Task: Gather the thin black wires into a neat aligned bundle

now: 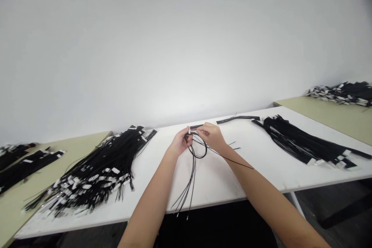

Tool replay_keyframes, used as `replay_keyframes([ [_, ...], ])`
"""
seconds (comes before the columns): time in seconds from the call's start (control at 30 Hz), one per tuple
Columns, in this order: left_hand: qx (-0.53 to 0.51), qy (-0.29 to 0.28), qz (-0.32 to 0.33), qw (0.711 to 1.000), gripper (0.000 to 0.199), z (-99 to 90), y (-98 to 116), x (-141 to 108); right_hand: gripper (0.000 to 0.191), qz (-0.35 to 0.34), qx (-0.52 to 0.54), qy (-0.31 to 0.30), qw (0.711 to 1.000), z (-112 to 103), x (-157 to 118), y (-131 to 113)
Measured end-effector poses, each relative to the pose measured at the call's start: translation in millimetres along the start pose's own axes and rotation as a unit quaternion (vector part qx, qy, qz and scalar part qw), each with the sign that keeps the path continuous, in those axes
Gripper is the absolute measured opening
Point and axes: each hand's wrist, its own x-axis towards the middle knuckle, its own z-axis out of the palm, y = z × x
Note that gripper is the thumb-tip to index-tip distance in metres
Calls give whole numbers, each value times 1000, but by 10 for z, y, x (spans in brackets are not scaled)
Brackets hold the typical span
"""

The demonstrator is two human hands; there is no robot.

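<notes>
Near the middle of the white table (215,186), my left hand (180,142) is closed on a bundle of thin black cables (192,174). The bundle forms a loop between my hands, and its loose ends hang toward the table's front edge. A small white piece shows at my left fingertips. My right hand (211,135), just to the right, has its fingers pinched at the cables' upper part. One black cable runs from there across my right forearm. What exactly the right fingertips grip is too small to tell.
A large pile of black cables with white tags (101,170) lies at left, another cable bundle (299,139) at right. Short cable strips (240,118) lie along the back by the wall. Side tables hold more cables (26,164) at far left and more (343,93) at far right.
</notes>
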Motion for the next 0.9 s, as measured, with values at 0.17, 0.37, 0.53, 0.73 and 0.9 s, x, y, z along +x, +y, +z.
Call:
replay_keyframes([
  [0.17, 10, -1, 11, 1000, 32, 113, 173, 27, 20, -29, -20, 31, 999, -32, 108, 16],
  [0.37, 26, -14, 11, 999, 29, 224, 561, 4, 19, -88, -41, 51, 994, -147, 438, -55],
  [0.53, 31, -19, 36, 999, 29, 356, 867, -46, 22, -130, -59, 76, 987, -228, 771, -156],
  [0.73, 36, -26, 71, 996, 31, 417, 1129, -9, 24, -160, -51, 80, 983, -280, 1106, -259],
  [0.9, 54, -32, 130, 990, 29, 355, 1317, 122, 22, -164, -19, 61, 984, -294, 1362, -277],
])
